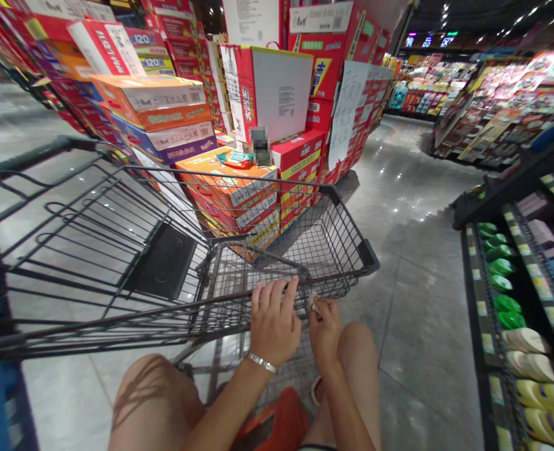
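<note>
A black wire shopping cart [277, 294] stands sideways in front of my knees, with bare wire mesh inside its basket. My left hand [274, 326] lies against the cart's near top rail, fingers stretched out and slightly apart, a metal bracelet at the wrist. Just to its right, my right hand [324, 326] is closed in a pinch close to the cart's near side. Between its fingertips shows a small crumpled whitish piece [312, 302], perhaps tissue or cloth; its kind is unclear. A black plastic panel [159, 260] sits in the cart's seat end.
Stacked cartons [239, 188] in red and orange rise right behind the cart. A shelf [488, 351] with green and yellow packages runs along the right. Shiny tiled floor [408, 250] stretches between them. Something orange-red [281, 419] is below my arms.
</note>
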The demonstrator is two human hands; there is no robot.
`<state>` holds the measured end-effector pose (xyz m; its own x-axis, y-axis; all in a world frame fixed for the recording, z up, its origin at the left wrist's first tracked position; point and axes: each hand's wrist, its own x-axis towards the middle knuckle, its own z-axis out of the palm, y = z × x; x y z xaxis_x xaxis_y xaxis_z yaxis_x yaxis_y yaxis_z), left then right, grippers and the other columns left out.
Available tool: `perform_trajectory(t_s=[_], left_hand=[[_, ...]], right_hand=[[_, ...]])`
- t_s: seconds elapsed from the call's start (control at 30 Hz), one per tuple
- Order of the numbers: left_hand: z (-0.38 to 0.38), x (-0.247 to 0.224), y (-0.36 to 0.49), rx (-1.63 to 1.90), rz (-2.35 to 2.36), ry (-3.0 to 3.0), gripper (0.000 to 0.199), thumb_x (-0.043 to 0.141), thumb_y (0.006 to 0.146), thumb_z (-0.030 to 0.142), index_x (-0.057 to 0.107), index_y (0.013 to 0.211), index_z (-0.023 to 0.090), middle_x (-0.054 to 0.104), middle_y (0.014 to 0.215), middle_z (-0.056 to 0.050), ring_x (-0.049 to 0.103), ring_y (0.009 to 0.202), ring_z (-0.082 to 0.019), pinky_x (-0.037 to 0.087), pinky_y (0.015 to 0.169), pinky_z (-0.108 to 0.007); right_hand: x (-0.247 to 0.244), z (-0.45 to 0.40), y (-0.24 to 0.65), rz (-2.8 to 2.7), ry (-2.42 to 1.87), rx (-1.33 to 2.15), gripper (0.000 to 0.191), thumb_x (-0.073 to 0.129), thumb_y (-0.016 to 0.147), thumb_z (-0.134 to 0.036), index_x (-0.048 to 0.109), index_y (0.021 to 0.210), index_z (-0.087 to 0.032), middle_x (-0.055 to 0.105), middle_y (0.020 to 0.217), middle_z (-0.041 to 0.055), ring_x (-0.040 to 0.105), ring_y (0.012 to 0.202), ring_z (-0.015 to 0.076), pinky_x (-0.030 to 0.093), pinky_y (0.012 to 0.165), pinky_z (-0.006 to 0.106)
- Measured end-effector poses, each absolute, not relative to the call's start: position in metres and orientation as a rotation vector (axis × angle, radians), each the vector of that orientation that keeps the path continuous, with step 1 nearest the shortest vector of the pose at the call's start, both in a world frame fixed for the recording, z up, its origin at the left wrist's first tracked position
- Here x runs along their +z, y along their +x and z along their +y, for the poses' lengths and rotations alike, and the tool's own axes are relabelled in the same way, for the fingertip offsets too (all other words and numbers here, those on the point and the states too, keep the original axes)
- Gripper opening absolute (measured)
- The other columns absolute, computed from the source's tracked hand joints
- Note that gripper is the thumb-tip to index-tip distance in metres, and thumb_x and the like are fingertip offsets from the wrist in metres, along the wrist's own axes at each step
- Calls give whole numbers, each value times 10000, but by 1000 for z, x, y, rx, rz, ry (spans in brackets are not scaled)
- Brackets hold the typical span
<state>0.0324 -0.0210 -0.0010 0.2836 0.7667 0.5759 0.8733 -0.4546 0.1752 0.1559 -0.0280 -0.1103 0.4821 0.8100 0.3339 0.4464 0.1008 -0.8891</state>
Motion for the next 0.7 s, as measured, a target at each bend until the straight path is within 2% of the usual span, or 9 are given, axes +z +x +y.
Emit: perform_trajectory(t_s=[0.07, 0.2, 0.3, 0.43, 0.5, 0.6, 0.7], left_hand=[[-21, -1, 32, -899, -1524, -2380, 564, 496, 726, 137, 495, 1290, 132, 578, 1126, -107, 476, 1100, -258, 257, 1074, -458], [-21, 2, 29, -858, -1518, -2398, 575, 486, 747, 133, 468, 1321, 142, 577, 1149, -104, 483, 1109, -254, 266, 1074, -458], [-22, 5, 25, -815, -1494, -2435, 579, 482, 763, 129, 447, 1341, 139, 577, 1173, -106, 483, 1132, -247, 259, 1085, -449], [-24, 6, 23, -815, -1464, -2445, 618, 472, 770, 116, 379, 1380, 92, 547, 1265, -124, 437, 1223, -245, 214, 1117, -433], [-25, 4, 26, -826, -1456, -2425, 625, 465, 771, 113, 361, 1387, 81, 522, 1316, -129, 395, 1274, -252, 166, 1133, -450], [-25, 1, 34, -810, -1471, -2419, 612, 464, 774, 115, 379, 1379, 106, 517, 1332, -127, 389, 1288, -261, 126, 1134, -489], [-24, -1, 42, -807, -1502, -2403, 580, 473, 777, 130, 423, 1354, 119, 545, 1280, -137, 423, 1255, -269, 162, 1118, -499]], right_hand=[[-108, -28, 157, -1194, -1590, 334, 243, 514, 788, -183, 716, 920, -208, 568, 881, 73, 540, 775, 182, 454, 682, 296], [-96, -29, 159, -1243, -1700, 354, 265, 530, 762, -172, 721, 934, -235, 584, 897, 71, 508, 627, 142, 383, 549, 243], [-86, -33, 163, -1234, -1740, 398, 257, 565, 730, -143, 725, 904, -244, 601, 897, 76, 479, 555, 118, 338, 506, 237], [-80, -36, 173, -1090, -1715, 471, 165, 623, 696, -178, 723, 822, -214, 631, 872, 80, 540, 637, 152, 388, 566, 255], [-79, -35, 175, -915, -1636, 577, 135, 664, 671, -252, 715, 778, -187, 641, 789, 59, 556, 662, 166, 409, 581, 258], [-78, -27, 172, -566, -1472, 891, 233, 721, 600, -343, 694, 733, -153, 607, 611, -1, 480, 507, 114, 364, 472, 230], [-78, -16, 166, -290, -1210, 1194, 232, 763, 515, -273, 665, 688, -153, 611, 595, -19, 438, 450, 74, 327, 408, 197]])
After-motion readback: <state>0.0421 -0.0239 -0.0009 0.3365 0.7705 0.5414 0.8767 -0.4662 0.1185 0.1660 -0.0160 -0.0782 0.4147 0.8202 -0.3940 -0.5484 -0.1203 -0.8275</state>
